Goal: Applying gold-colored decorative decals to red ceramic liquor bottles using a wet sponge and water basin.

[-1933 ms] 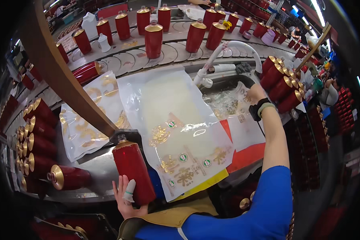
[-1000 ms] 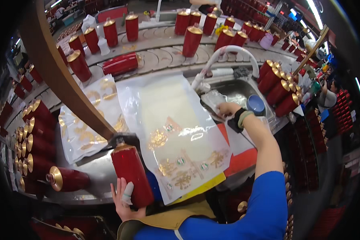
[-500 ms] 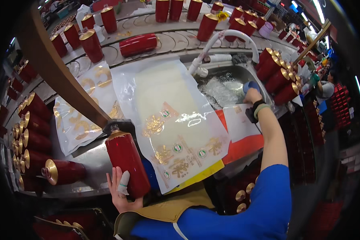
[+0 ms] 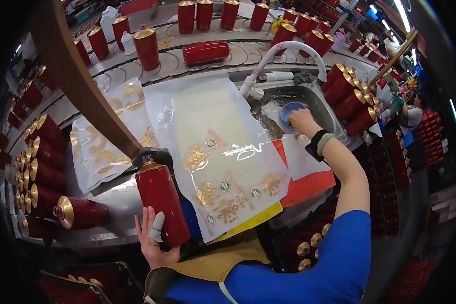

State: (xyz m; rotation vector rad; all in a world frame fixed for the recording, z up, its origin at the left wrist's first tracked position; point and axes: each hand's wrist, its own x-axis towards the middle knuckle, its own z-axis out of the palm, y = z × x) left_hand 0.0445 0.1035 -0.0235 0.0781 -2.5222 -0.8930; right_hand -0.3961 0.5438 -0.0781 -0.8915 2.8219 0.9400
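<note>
My left hand (image 4: 156, 240) cups the lower end of a red bottle (image 4: 162, 202) with a gold shoulder. Its fingers lie along the bottle's side, and one finger has a white wrapping. The bottle leans with its neck against a dark block (image 4: 149, 157) at the foot of a brown bar. My right hand (image 4: 301, 121) grips the rim of a blue bowl (image 4: 292, 108) over the sink (image 4: 321, 96). Water and some clear film lie in the sink. Between my hands spreads a clear sheet of gold decals (image 4: 228, 147).
A second gold decal sheet (image 4: 106, 137) lies left of the brown bar (image 4: 83, 76). Red bottles (image 4: 45, 172) are stacked at the left, more (image 4: 349, 99) beside the sink. A white curved faucet (image 4: 289, 45) arches over the sink. Behind runs a conveyor (image 4: 248, 43) carrying red bottles.
My right hand has drawn the blue bowl leftward and nearer within the sink. The bottles on the conveyor have shifted to the right. My left hand stays at the red bottle.
</note>
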